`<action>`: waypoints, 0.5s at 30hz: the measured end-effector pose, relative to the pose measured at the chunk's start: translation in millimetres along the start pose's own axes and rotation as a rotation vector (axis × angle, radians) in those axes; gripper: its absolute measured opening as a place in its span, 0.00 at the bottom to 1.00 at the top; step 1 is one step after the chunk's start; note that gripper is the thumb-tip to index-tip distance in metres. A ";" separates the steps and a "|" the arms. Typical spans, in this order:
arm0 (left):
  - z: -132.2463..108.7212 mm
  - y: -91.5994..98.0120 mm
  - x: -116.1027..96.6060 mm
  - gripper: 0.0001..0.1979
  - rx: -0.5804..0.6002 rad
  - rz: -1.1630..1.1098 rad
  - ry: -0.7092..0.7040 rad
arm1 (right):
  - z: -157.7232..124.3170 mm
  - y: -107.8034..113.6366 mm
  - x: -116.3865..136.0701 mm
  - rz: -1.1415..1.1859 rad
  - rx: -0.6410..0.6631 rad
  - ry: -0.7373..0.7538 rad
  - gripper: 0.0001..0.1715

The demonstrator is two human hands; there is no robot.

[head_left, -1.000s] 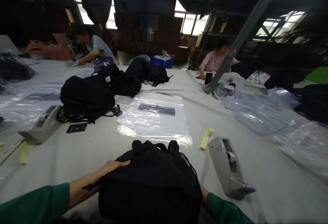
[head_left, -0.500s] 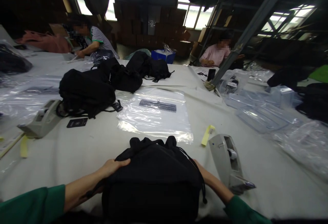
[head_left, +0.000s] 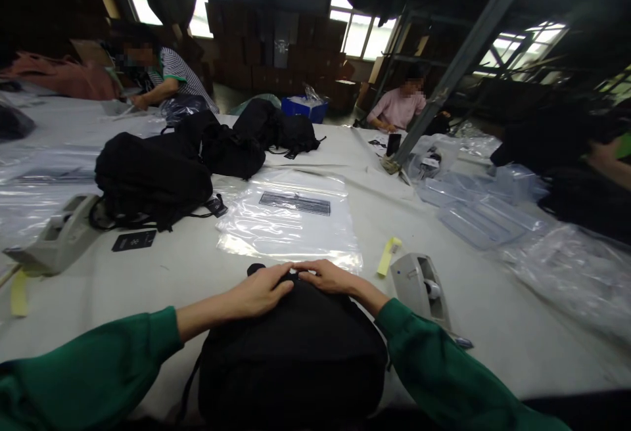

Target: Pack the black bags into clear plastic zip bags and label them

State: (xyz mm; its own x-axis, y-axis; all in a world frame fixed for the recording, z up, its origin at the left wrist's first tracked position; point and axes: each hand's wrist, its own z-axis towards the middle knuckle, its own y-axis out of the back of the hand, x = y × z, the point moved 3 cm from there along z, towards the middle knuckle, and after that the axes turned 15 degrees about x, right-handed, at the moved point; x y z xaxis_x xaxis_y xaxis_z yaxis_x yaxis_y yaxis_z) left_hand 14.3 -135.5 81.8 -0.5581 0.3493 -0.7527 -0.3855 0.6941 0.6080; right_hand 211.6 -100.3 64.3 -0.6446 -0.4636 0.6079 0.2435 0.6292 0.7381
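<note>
A black drawstring bag [head_left: 296, 352] lies at the near edge of the table, directly before me. My left hand [head_left: 266, 288] grips its far top edge, thumb on the near side and fingers over the fabric. Close beside it, almost touching at the fingertips, my right hand [head_left: 325, 277] holds the same edge. Fabric hides part of the fingers on both hands. Just beyond the bag lies a stack of clear plastic bags [head_left: 290, 230] with a printed black panel.
Right of the bag stands a grey tape dispenser [head_left: 419, 286] beside a yellow strip [head_left: 389, 257]; another dispenser [head_left: 59, 237] is at left. Several black bags [head_left: 152, 178] lie beyond, near a black tag [head_left: 133, 240]. Clear plastic [head_left: 572, 276] covers the right side. Co-workers sit across the table.
Both hands have moved from the bag's sides to its far top edge and come together. The bag's gathered top now lies flatter beneath them. A person's arm has appeared at far right.
</note>
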 end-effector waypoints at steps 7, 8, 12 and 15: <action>23.9 -28.0 23.9 0.20 0.270 0.052 -0.103 | -17.9 -19.7 -15.2 -0.061 0.067 -0.073 0.15; 25.1 -31.0 30.0 0.20 0.294 0.064 -0.108 | -19.4 -24.2 -16.4 -0.068 0.078 -0.082 0.14; 32.1 -44.2 51.8 0.21 0.342 0.104 -0.102 | -14.5 -48.1 -26.1 -0.099 0.120 -0.155 0.10; 36.4 -54.0 65.0 0.24 0.361 0.144 -0.093 | -8.5 -61.0 -35.6 -0.121 0.105 -0.222 0.08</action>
State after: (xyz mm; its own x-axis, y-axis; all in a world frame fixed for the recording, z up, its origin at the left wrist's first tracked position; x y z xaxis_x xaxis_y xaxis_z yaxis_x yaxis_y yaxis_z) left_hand 25.6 -127.3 -9.1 -0.5125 0.5027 -0.6962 -0.0162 0.8049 0.5932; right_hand 225.9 -127.6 0.1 -0.8103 -0.3990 0.4293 0.0857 0.6439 0.7603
